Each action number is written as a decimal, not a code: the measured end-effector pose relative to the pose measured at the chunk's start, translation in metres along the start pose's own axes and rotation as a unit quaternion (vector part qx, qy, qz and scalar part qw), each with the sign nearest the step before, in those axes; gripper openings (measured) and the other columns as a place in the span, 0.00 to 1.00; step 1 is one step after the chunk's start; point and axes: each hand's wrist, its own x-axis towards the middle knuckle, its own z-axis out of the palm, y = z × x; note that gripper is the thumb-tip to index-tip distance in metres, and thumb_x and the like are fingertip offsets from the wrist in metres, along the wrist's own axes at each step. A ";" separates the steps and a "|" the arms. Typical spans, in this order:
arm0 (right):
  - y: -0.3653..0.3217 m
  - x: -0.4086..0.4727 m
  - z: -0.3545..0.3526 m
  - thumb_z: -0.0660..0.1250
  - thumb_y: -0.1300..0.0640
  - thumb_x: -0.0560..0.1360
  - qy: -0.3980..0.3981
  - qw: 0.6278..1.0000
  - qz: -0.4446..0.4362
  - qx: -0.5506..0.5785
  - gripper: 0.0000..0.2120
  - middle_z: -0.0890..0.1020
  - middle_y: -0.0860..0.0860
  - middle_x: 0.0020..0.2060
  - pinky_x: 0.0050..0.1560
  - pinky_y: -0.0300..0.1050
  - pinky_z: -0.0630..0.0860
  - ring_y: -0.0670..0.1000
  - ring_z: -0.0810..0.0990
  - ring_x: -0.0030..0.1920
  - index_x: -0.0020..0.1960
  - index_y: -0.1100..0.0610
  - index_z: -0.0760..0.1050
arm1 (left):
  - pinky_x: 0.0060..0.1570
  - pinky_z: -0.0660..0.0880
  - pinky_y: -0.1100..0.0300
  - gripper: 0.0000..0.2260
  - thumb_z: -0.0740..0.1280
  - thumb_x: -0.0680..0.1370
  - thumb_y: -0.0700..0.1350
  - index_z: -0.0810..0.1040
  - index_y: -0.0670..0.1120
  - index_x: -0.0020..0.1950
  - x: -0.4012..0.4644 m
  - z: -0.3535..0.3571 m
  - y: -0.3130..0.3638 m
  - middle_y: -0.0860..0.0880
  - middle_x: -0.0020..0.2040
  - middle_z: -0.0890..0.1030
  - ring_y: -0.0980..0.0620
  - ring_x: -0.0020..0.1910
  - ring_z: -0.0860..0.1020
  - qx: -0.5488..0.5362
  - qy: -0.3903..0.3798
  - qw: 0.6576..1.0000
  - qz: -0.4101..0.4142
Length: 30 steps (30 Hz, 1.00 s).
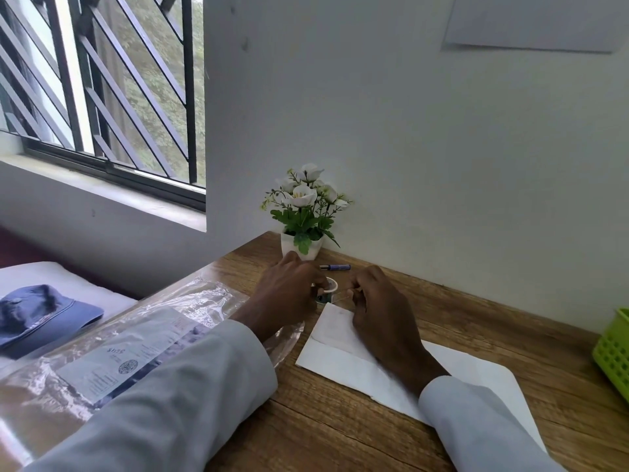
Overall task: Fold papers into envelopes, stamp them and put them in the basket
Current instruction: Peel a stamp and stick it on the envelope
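A flower pot (301,248) stands on the wooden table (340,430) against the wall. A pen (335,267) lies just right of it. Clear plastic packaging (112,356) lies left of it, nearer the camera, and a blue cap (41,313) lies beyond the table's left edge.

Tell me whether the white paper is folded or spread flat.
Folded: the white paper shows a crease line across it, with a flap layered over its near part.

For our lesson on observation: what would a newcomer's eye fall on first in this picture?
Likely the two hands meeting at the centre of the wooden desk: the left hand grips a small roll of tape, and the right hand seems to pull its end over a folded white envelope. Behind them, a white flower pot stands against the wall; a green basket sits at the right edge.
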 end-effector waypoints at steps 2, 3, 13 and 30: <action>0.001 0.001 0.000 0.65 0.66 0.75 0.009 0.999 0.014 0.029 0.07 0.76 0.47 0.44 0.36 0.30 0.65 0.44 0.71 0.38 0.46 0.55 0.77 | 0.58 0.72 0.53 0.19 0.68 0.76 0.42 0.76 0.51 0.66 0.000 -0.001 -0.003 0.51 0.65 0.76 0.49 0.62 0.68 0.008 0.003 1.000 -0.007; 0.002 0.002 0.000 0.66 0.65 0.75 0.010 0.998 0.032 0.060 0.07 0.76 0.46 0.42 0.36 0.29 0.65 0.43 0.72 0.38 0.43 0.54 0.76 | 0.58 0.72 0.53 0.19 0.69 0.75 0.42 0.76 0.51 0.66 0.000 -0.001 -0.004 0.51 0.64 0.77 0.49 0.62 0.68 0.012 0.008 1.000 -0.011; 0.007 0.013 -0.027 0.65 0.65 0.77 -0.058 0.792 0.363 0.488 0.08 0.86 0.57 0.44 0.44 0.45 0.79 0.51 0.83 0.42 0.47 0.60 0.83 | 0.55 0.72 0.51 0.09 0.71 0.73 0.48 0.83 0.50 0.52 0.007 0.008 -0.004 0.51 0.55 0.82 0.50 0.56 0.73 -0.137 0.110 0.984 -0.006; -0.007 -0.010 -0.097 0.70 0.60 0.74 -0.123 0.825 0.303 0.461 0.15 0.87 0.52 0.51 0.49 0.50 0.81 0.52 0.85 0.50 0.60 0.52 0.79 | 0.31 0.71 0.72 0.03 0.72 0.74 0.39 0.84 0.40 0.43 -0.007 -0.017 0.042 0.46 0.39 0.84 0.62 0.32 0.78 -0.593 0.085 0.797 -0.078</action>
